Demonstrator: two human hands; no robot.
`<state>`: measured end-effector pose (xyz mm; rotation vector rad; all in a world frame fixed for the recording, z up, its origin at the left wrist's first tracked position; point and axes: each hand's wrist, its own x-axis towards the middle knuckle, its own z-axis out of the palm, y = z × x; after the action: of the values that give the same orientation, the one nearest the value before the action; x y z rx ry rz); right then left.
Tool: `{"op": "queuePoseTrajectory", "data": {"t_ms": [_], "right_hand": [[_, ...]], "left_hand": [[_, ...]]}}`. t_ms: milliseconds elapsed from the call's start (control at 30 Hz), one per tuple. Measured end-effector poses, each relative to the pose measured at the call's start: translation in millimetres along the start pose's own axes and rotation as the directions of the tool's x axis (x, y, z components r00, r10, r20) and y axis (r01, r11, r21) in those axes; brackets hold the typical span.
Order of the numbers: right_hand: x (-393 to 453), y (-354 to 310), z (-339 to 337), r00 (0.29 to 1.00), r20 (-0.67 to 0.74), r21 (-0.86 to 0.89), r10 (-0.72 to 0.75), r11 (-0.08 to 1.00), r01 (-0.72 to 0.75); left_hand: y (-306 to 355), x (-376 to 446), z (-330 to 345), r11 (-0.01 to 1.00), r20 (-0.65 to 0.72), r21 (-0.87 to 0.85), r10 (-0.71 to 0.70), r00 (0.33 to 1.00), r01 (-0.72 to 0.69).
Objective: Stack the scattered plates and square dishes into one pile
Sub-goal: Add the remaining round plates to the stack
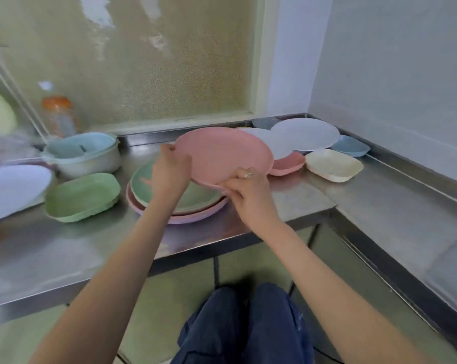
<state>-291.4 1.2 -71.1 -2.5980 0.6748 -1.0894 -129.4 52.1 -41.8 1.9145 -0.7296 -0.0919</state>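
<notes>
Hands [209, 177] — pink plate [223, 156] rim, aloft

There is just one camera, worn on the person's head. It looks forward and down at the steel counter [314, 203], from close above it. The wall stands behind the counter and the person's knees show below it.

6 round plates [223, 156], 4 sq dishes [83, 197]

A round pink plastic plate [223, 155] is held above the stacked round plates [180, 203], the green square dish [83, 197] to their left on the steel counter [353, 206].
</notes>
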Motion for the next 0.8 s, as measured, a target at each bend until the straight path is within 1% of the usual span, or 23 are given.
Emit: {"op": "queuePoseTrajectory", "data": {"t_ms": [100,167,300,367,400,433,467,500,533,567,600,633,667,733,767,800], "right_hand": [[12.6,-20.3,36.6,0.993,0.104,0.061,-0.053,0.997,0.047],[17.9,-30.5,53.5,0.983,0.156,0.085,-0.097,0.993,0.085],[22.5,-35.7,67.2,0.967,0.197,0.041,-0.160,0.987,0.155],[22.0,-30.0,66.8,0.943,0.287,0.133,-0.166,0.982,0.133],[21.5,-27.1,65.0,0.936,0.322,0.204,-0.145,0.976,0.081],[21.3,-24.3,62.4,0.943,0.318,0.259,-0.102,0.966,0.017],[22.7,-21.0,59.0,0.965,0.261,0.295,-0.037,0.955,-0.044],[26.1,-17.5,55.3,0.986,0.159,0.311,0.039,0.946,-0.087],[31.5,-13.9,52.0,0.993,0.041,0.306,0.107,0.945,-0.114],[38.3,-9.9,49.6,0.985,-0.050,0.290,0.164,0.946,-0.143],[46.6,-5.0,48.3,0.972,-0.091,0.273,0.219,0.944,-0.187],[55.3,0.3,48.2,0.957,-0.075,0.252,0.279,0.934,-0.253],[63.5,5.5,48.9,0.939,-0.008,0.225,0.344,0.915,-0.334],[74.8,13.9,52.0,0.876,0.184,0.168,0.445,0.864,-0.474],[77.7,16.8,54.3,0.845,0.264,0.127,0.465,0.852,-0.508],[79.3,18.8,56.3,0.824,0.318,0.069,0.468,0.856,-0.513]], "left_hand": [[-37.6,6.0,-35.4,0.988,-0.012,0.119,-0.094,0.996,0.095],[-58.3,8.6,-51.1,0.977,-0.015,0.172,-0.125,0.992,0.126],[-79.1,15.9,-64.0,0.977,0.063,0.195,-0.100,0.993,0.086],[-82.4,17.6,-61.9,0.972,0.098,0.230,-0.069,0.993,0.045],[-83.4,17.7,-60.2,0.971,0.106,0.240,-0.052,0.993,0.025],[-84.5,17.9,-59.0,0.969,0.105,0.249,-0.036,0.994,0.009],[-85.1,18.6,-57.9,0.966,0.093,0.257,-0.023,0.995,-0.001],[-85.6,20.0,-57.7,0.965,0.077,0.263,-0.017,0.997,-0.004],[-85.8,21.9,-58.0,0.964,0.062,0.265,-0.015,0.998,-0.002],[-85.7,23.8,-58.6,0.965,0.050,0.263,-0.018,0.999,0.004],[-85.4,26.1,-59.2,0.966,0.041,0.257,-0.027,0.999,0.016],[-84.9,28.5,-59.4,0.969,0.031,0.244,-0.041,0.999,0.033],[-84.0,31.0,-59.2,0.973,0.019,0.225,-0.053,0.998,0.047],[-82.4,37.1,-56.9,0.976,0.005,0.212,-0.049,0.999,0.047],[-81.8,40.7,-55.3,0.974,0.010,0.222,-0.038,0.999,0.035],[-81.4,44.3,-53.7,0.972,0.019,0.236,-0.030,0.999,0.024]]}}
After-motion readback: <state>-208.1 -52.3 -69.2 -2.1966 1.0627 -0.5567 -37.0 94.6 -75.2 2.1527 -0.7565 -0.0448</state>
